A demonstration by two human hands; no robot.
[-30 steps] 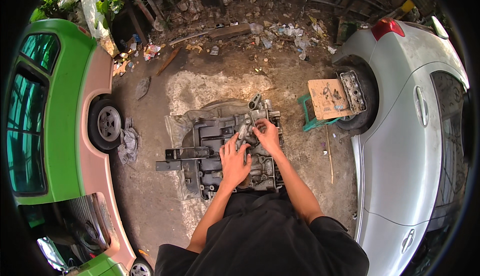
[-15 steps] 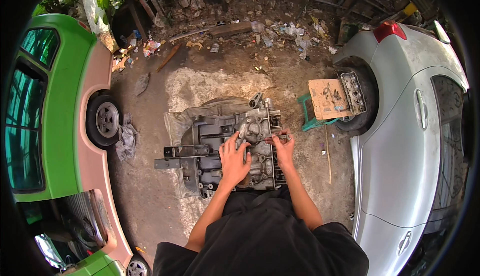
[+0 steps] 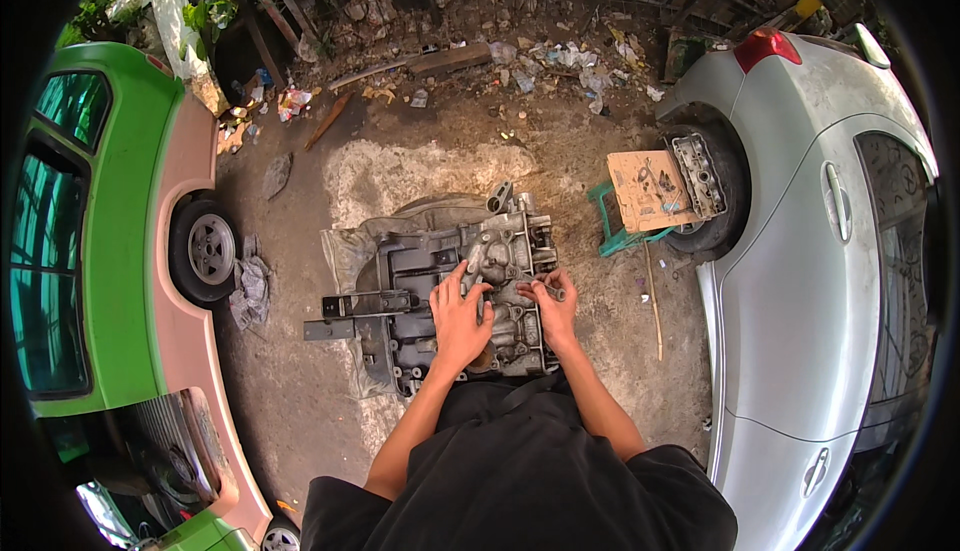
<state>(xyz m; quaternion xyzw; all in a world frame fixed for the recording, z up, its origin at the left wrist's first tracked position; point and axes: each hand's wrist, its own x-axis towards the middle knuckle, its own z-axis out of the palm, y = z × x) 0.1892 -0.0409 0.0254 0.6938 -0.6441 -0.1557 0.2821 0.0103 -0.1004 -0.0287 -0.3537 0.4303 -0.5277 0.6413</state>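
A greasy metal engine assembly (image 3: pixel 400 261) lies on a wrinkled grey sheet (image 3: pixel 350 241) on the ground. My left hand (image 3: pixel 460 323) rests on its upper middle, fingers spread, fingertips touching an elongated cast housing (image 3: pixel 492 259); what lies under the palm is hidden. At the assembly's right side, my right hand (image 3: pixel 554 311) has its fingers closed on a short metal tool (image 3: pixel 530 289), apparently a wrench, held roughly sideways over the castings. Two dark bracket bars (image 3: pixel 336 306) stick out to the assembly's left.
A green stool (image 3: pixel 608 231) carries cardboard (image 3: pixel 640 191) with small parts and a metal cover (image 3: pixel 697 176), beside a stick (image 3: pixel 655 311). A green-and-pink vehicle (image 3: pixel 130 251) stands left, a silver car (image 3: pixel 800 301) right. Litter (image 3: pixel 570 56) and scrap boards (image 3: pixel 450 59) line the back.
My right hand has moved down and rightward from the upper castings to the right side, where a short tool now shows in it. My left hand stays on the assembly, shifting only slightly.
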